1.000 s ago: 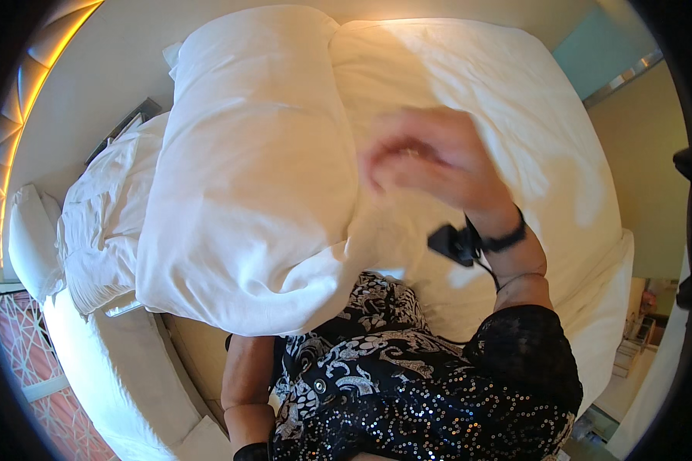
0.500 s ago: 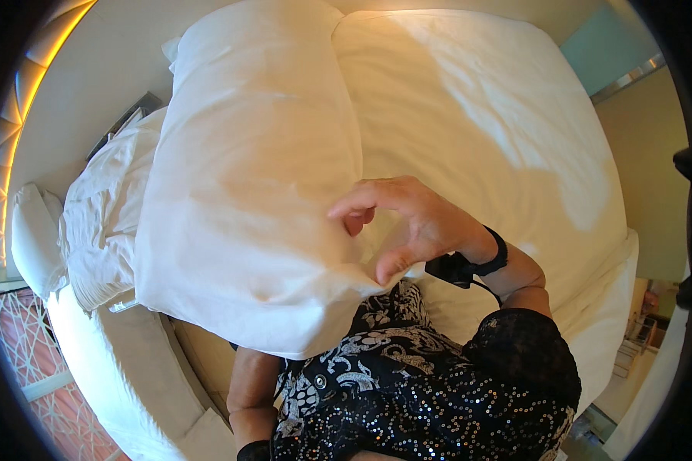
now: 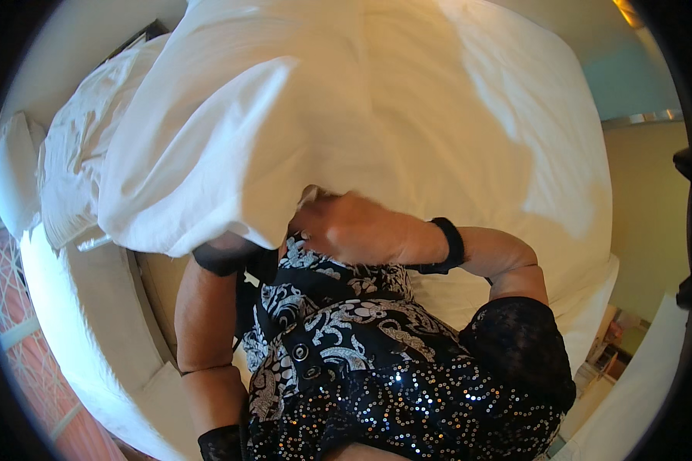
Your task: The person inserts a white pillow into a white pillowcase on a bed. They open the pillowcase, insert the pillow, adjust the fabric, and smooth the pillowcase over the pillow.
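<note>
A big white duvet point(image 3: 184, 161) lies folded over on the left part of the bed, its near corner lifted into a peak. My left hand point(image 3: 234, 242) reaches beneath that near edge; only the part by its black wristband shows, and cloth hides the fingers. My right hand point(image 3: 350, 229) is at the raised edge, just right of the left hand. Slightly blurred, its fingers curl closed against the duvet's edge. A black band point(image 3: 447, 246) circles my right wrist.
White bed linen point(image 3: 469, 146) spreads to the right, partly sunlit. Left of the duvet are a rumpled white pillow point(image 3: 81, 157) and another white cushion point(image 3: 17, 169). A pale padded edge point(image 3: 92, 315) curves along the lower left, beside a pink patterned surface point(image 3: 34, 361).
My right hand has moved left and closed from an open curve. My left forearm has come up, and its hand is under the duvet's edge. The near corner has lifted and bunched.
</note>
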A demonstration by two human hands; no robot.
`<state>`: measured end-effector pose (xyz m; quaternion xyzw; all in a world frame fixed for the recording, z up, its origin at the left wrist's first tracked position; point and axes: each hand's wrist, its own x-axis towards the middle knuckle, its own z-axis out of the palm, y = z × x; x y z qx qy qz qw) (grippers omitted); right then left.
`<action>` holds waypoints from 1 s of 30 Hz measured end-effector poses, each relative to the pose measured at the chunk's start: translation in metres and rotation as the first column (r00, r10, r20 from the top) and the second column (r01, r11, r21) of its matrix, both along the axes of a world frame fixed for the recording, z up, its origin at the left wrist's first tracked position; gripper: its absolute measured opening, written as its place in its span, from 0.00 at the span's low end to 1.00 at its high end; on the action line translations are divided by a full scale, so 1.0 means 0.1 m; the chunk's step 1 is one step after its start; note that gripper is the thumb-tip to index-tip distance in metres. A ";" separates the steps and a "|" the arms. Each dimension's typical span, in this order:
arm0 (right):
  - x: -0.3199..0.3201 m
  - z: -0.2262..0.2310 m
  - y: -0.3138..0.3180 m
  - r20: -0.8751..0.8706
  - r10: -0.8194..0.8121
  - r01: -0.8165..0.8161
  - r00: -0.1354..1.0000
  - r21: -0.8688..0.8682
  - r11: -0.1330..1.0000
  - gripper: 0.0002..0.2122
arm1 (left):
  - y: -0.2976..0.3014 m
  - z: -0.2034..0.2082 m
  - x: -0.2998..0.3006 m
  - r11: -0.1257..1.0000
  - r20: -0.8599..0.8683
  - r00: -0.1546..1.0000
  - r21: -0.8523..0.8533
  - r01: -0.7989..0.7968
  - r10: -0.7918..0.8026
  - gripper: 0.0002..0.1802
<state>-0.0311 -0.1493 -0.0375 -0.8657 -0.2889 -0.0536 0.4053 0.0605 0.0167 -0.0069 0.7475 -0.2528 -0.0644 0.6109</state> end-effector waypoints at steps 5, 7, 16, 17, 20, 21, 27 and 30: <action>0.10 0.44 -0.26 0.241 -0.386 0.368 0.891 0.118 0.922 0.19 | -0.11 0.23 0.01 0.982 0.040 0.997 0.177 0.065 -0.073 0.19; 0.21 0.48 -0.39 0.318 -0.463 0.424 0.827 0.186 0.886 0.23 | -0.19 0.28 0.04 0.964 0.042 0.995 0.254 0.075 -0.089 0.19; 0.88 0.84 -0.66 -0.093 -0.205 0.224 0.974 0.357 0.907 0.26 | -0.35 0.29 0.18 0.866 0.025 0.994 0.494 0.080 -0.106 0.19; 0.94 0.82 -0.68 -0.136 -0.169 0.206 0.976 0.334 0.920 0.27 | -0.30 0.18 0.21 0.856 0.037 0.994 0.512 0.073 -0.107 0.19; 0.86 0.72 -0.65 0.143 -0.384 0.296 0.912 0.418 0.859 0.18 | -0.22 0.01 0.28 0.801 0.156 0.968 0.595 0.069 -0.199 0.18; 0.83 0.69 -0.67 0.246 -0.459 0.326 0.854 0.434 0.840 0.16 | -0.21 0.05 0.22 0.791 0.222 0.947 0.610 0.051 -0.232 0.18; 0.50 0.59 -0.56 0.293 -0.438 0.405 0.850 0.169 0.899 0.13 | -0.25 -0.06 0.26 0.783 0.220 0.953 0.622 0.028 -0.208 0.17; 0.52 0.56 -0.55 0.072 -0.446 0.430 0.892 0.169 0.887 0.15 | -0.28 0.08 0.18 0.776 0.254 0.937 0.630 0.028 -0.240 0.18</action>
